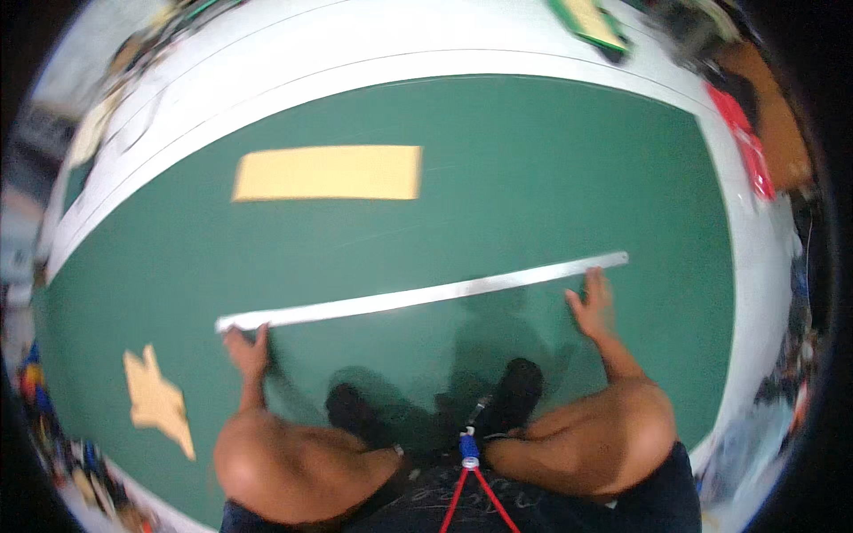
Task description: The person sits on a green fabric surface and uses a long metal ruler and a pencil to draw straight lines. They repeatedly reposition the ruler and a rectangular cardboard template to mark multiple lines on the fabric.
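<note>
A long, pale metal straightedge (418,297) lies across the green mat (533,160) in front of me, its right end farther away than its left. My left hand (248,350) is at the left end, fingertips against the near edge and thumb apart. Near the right end, my right hand (593,307) has its fingers stretched out to the straightedge and its thumb spread. Neither hand is wrapped around it. Beyond it lies a tan rectangular sheet (329,174). An irregularly cut tan piece (158,400) rests to the left of my left hand. The picture is slightly blurred.
My bent knees and dark shoes (520,382) are on the near side. A red lanyard with a blue clip (468,449) hangs in front of me. White floor (400,35) borders the mat. A green-and-yellow object (591,25) and a red item (742,138) lie beyond its edge.
</note>
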`<state>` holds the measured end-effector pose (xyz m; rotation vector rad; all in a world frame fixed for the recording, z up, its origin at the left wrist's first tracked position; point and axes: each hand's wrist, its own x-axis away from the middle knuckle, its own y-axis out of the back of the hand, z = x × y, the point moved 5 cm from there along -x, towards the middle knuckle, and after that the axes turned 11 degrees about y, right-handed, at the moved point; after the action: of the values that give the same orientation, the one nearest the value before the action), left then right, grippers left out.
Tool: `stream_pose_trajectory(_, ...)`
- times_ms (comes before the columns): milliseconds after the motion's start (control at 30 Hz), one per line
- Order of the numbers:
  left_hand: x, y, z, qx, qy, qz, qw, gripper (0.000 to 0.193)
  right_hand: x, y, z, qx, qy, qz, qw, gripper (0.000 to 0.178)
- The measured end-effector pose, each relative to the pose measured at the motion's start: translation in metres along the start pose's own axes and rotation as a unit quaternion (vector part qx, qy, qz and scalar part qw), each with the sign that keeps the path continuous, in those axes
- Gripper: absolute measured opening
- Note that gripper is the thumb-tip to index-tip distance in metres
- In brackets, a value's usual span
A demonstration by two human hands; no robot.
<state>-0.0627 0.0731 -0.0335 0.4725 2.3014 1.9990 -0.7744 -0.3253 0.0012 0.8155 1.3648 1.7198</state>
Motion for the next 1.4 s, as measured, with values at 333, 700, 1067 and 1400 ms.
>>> stream_pose_trajectory(333, 0.030, 0.032, -0.009, 0.054, 0.051, 0.002, 0.997, 0.115, 0.008, 0.010, -0.003, 0.045, 0.007, 0.055, 0.997, 0.074)
stream_pose_trajectory(700, 0.033, 0.042, -0.025, 0.065, 0.052, -0.001, 0.997, 0.109, -0.029, 0.049, 0.005, 0.075, 0.018, 0.182, 0.980, 0.065)
stream_pose_trajectory(1067, 0.038, 0.024, -0.018, 0.101, 0.034, -0.076, 0.991, 0.092, -0.304, 0.014, 0.342, 0.059, 0.308, 0.192, 0.930, 0.044)
stream_pose_trajectory(1400, 0.037, 0.034, -0.013, 0.100, 0.040, -0.062, 0.992, 0.090, -0.394, -0.102, 0.637, 0.018, 0.351, 0.076, 0.933, 0.072)
